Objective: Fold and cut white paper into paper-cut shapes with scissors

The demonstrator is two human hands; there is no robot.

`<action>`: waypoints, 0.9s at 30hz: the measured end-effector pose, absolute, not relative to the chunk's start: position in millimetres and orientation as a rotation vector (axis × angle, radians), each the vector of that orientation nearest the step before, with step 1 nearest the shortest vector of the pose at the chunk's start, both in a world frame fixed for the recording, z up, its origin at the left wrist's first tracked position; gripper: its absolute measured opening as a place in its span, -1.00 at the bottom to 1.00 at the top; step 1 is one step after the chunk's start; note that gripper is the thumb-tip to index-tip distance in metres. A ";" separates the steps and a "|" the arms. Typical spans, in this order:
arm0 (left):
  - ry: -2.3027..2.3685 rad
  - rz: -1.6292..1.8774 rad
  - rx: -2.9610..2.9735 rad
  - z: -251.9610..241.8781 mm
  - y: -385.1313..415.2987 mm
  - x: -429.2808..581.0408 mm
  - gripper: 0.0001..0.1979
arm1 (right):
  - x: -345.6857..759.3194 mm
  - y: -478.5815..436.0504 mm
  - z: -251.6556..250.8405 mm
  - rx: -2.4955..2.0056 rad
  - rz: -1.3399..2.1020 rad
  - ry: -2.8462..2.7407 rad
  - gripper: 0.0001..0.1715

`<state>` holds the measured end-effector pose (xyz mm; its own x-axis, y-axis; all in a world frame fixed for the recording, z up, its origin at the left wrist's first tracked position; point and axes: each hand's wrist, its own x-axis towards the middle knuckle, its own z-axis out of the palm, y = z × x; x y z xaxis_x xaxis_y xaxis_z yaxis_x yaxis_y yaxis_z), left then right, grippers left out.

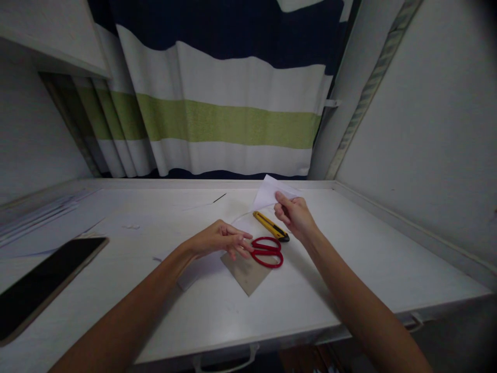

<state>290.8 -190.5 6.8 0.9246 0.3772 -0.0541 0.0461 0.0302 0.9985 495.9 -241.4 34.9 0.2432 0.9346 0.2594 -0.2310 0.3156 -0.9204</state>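
Observation:
My right hand [295, 217] pinches a white sheet of paper [268, 192] and holds it lifted above the white desk [349, 259]. A yellow utility knife [271, 226] lies just left of that hand. My left hand [220, 239] hovers low over the desk with fingers loosely spread, its fingertips at the handles of red scissors [267, 252]. The scissors rest on the corner of a grey-brown card [245, 272]. A white paper [196, 267] lies under my left wrist.
A dark tablet [42, 282] lies at the desk's left front. White sheets [42, 212] are spread along the left edge. A striped curtain [225, 119] hangs behind, walls close in on both sides, and drawer handles [227, 362] show below the front edge.

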 end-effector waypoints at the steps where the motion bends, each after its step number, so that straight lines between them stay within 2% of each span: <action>1: 0.313 0.245 1.499 7.6 -192.9 293.5 -0.64 | 493.7 -240.9 33.5 -0.901 0.973 -0.999 -0.60; 3: 0.249 0.233 1.436 9.8 -200.0 302.2 -0.48 | 485.6 -240.4 29.0 -0.901 1.005 -1.002 -0.58; 4: 0.232 0.258 1.404 10.9 -203.8 308.1 -0.47 | 480.4 -240.3 26.2 -0.888 1.029 -0.999 -0.58; 7: 0.259 0.461 1.276 13.0 -210.9 330.0 -0.72 | 465.4 -240.0 18.7 -0.801 1.114 -0.968 -0.67; 12: 0.389 0.792 0.956 14.6 -202.6 361.6 -0.58 | 451.9 -234.5 11.6 -0.738 1.190 -0.717 -0.86; 15: 0.450 0.899 0.924 16.1 -191.6 365.6 -0.58 | 445.5 -225.9 10.5 -0.704 1.264 -0.592 -0.91; 27: 0.497 1.197 0.938 10.7 -132.8 340.2 -0.65 | 411.2 -186.4 11.0 -0.592 1.329 -0.583 -0.83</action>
